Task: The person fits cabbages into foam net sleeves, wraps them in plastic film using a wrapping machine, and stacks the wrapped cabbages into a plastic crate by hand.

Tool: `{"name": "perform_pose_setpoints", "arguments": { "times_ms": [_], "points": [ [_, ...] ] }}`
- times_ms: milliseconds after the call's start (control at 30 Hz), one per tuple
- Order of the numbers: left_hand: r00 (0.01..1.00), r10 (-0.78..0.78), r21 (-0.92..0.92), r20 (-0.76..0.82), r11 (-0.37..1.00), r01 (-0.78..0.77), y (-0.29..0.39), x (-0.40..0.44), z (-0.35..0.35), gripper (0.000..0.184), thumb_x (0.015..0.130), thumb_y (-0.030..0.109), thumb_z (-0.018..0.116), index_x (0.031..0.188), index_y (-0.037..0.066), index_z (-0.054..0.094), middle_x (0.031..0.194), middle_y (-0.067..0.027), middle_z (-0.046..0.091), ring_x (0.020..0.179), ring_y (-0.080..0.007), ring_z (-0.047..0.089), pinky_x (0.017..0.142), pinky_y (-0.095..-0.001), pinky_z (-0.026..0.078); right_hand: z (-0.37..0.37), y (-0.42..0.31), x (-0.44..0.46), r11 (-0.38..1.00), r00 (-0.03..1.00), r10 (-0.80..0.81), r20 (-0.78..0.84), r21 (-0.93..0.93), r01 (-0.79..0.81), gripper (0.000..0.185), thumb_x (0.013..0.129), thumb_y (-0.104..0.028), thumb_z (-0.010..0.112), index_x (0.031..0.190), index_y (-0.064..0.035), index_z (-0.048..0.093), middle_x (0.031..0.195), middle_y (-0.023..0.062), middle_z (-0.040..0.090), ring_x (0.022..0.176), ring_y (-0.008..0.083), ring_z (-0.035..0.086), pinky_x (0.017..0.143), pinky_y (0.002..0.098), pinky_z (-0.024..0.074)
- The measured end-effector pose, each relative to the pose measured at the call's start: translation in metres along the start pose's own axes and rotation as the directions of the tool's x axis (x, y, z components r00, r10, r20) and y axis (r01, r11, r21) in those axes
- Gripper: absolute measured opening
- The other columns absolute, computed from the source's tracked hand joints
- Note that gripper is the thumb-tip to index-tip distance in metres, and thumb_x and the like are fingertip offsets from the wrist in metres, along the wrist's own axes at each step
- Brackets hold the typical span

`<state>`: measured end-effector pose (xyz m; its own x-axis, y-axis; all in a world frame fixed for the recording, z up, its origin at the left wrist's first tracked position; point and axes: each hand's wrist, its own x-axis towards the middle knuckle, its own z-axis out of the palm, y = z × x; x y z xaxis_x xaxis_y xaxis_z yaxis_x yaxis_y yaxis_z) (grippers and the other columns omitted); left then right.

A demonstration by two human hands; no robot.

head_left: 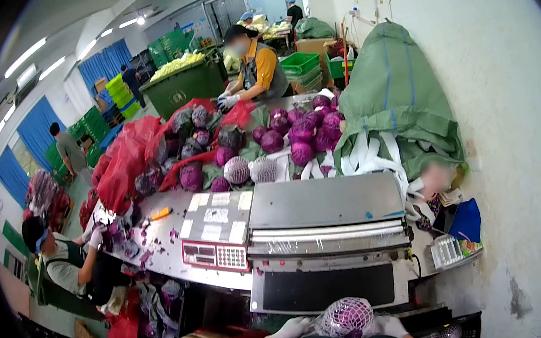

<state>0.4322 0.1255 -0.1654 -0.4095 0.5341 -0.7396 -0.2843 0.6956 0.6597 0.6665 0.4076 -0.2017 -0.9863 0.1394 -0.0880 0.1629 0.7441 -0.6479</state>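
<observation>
Close to my body, a red cabbage (345, 316) in a white foam net sits between my two white-gloved hands. My left hand (290, 330) is at its left side and my right hand (390, 326) at its right, both apparently gripping it; the fingertips are partly hidden. Just beyond is a film wrapping machine (326, 203) with a black plate (327, 287) at its front and a film roll (329, 234) across it. To its left stands a digital scale (215, 254) with a red-edged panel.
Beyond the machine lie loose red cabbages (301, 133), two netted cabbages (263, 169) and red mesh sacks (127, 163). A large green sack (398, 78) leans at the right wall. One co-worker (260, 65) stands across the table, another (75, 266) at left. A black crate (455, 330) is at lower right.
</observation>
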Motion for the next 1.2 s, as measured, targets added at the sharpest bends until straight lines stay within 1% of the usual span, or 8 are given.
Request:
{"name": "perform_pose_setpoints", "arguments": {
  "times_ms": [333,500,567,900,1000,1033,1100,1200],
  "points": [
    [0.7,0.665,0.054,0.259,0.714,-0.698,0.08,-0.009,0.068,0.036,0.098,0.013,0.05,0.133,0.003,0.049,0.125,-0.0076,0.06,0.111,-0.0174,0.058,0.1,-0.0282,0.045,-0.059,-0.098,0.068,0.984,0.996,0.062,-0.063,-0.164,-0.072,0.026,0.083,-0.03,0.063,0.093,-0.0066,0.064,0.078,0.0157,0.067,0.073,0.0298,0.067,0.061,0.0359,0.0512],
    [0.699,0.643,-0.142,0.314,0.76,-0.635,0.113,-0.019,0.084,0.044,0.099,0.026,0.044,0.137,0.003,0.044,0.13,-0.0095,0.055,0.118,-0.0176,0.052,0.104,-0.0301,0.041,-0.126,-0.173,0.124,0.667,0.945,-0.266,-0.191,0.672,0.323,0.02,0.088,-0.013,0.061,0.104,-0.002,0.056,0.105,0.0132,0.059,0.094,0.0238,0.059,0.087,0.0339,0.048],
    [0.741,0.62,-0.296,0.257,0.78,-0.551,0.126,-0.036,0.071,0.049,0.099,0.032,0.041,0.139,0.003,0.041,0.132,-0.0104,0.052,0.122,-0.0178,0.049,0.106,-0.0311,0.038,-0.162,-0.249,0.115,-0.107,0.808,-0.239,0.538,0.813,-0.573,0.025,0.091,-0.018,0.058,0.11,-0.0015,0.055,0.112,0.0194,0.06,0.106,0.0286,0.058,0.098,0.0404,0.0451],
    [0.719,0.639,-0.715,0.273,0.635,-0.292,0.135,-0.114,-0.057,0.074,0.097,0.06,0.016,0.145,0.006,0.032,0.145,-0.0069,0.04,0.136,-0.0192,0.035,0.116,-0.0349,0.023,-0.081,-0.234,0.169,-0.407,0.644,-0.386,0.66,0.505,-0.761,0.026,0.099,-0.021,0.047,0.106,-0.0004,0.061,0.094,0.0071,0.068,0.084,0.016,0.066,0.08,0.0302,0.0545],
    [0.799,0.411,-0.738,0.439,0.672,0.06,0.137,-0.134,-0.073,0.072,0.098,0.059,0.014,0.145,0.007,0.031,0.141,-0.008,0.044,0.131,-0.0182,0.043,0.111,-0.0317,0.033,-0.024,-0.182,0.166,-0.412,0.804,-0.022,0.594,0.727,-0.549,0.024,0.098,-0.018,0.049,0.105,-0.0007,0.063,0.086,0.0031,0.068,0.075,0.0151,0.065,0.071,0.0286,0.0544],
    [0.763,0.487,-0.736,0.424,0.676,-0.023,0.141,-0.136,-0.076,0.076,0.096,0.062,0.016,0.144,0.005,0.032,0.14,-0.009,0.044,0.131,-0.0185,0.042,0.112,-0.0328,0.032,-0.051,-0.208,0.154,0.432,0.848,0.389,0.361,0.741,-0.514,0.024,0.098,-0.019,0.049,0.104,0.0009,0.061,0.092,0.0069,0.065,0.084,0.0114,0.063,0.07,0.0252,0.0525],
    [0.72,0.508,-0.757,0.473,0.652,0.038,0.147,-0.134,-0.082,0.081,0.093,0.066,0.017,0.144,0.004,0.032,0.141,-0.0092,0.044,0.131,-0.0191,0.041,0.112,-0.0351,0.031,-0.076,-0.241,0.13,0.796,0.892,0.318,-0.322,0.602,-0.066,0.024,0.095,-0.016,0.049,0.109,0.0,0.061,0.092,0.0077,0.065,0.075,0.0135,0.063,0.07,0.0244,0.0501],
    [0.73,0.404,-0.659,0.551,0.747,0.084,0.141,-0.101,-0.081,0.079,0.096,0.062,0.013,0.144,0.002,0.03,0.146,-0.0089,0.038,0.137,-0.0218,0.034,0.116,-0.0379,0.024,-0.103,-0.26,0.086,0.381,0.77,0.632,-0.085,0.9,-0.214,0.033,0.096,-0.02,0.046,0.126,-0.0061,0.053,0.106,0.0094,0.063,0.098,0.0179,0.061,0.082,0.0308,0.0498]
  ]
}}
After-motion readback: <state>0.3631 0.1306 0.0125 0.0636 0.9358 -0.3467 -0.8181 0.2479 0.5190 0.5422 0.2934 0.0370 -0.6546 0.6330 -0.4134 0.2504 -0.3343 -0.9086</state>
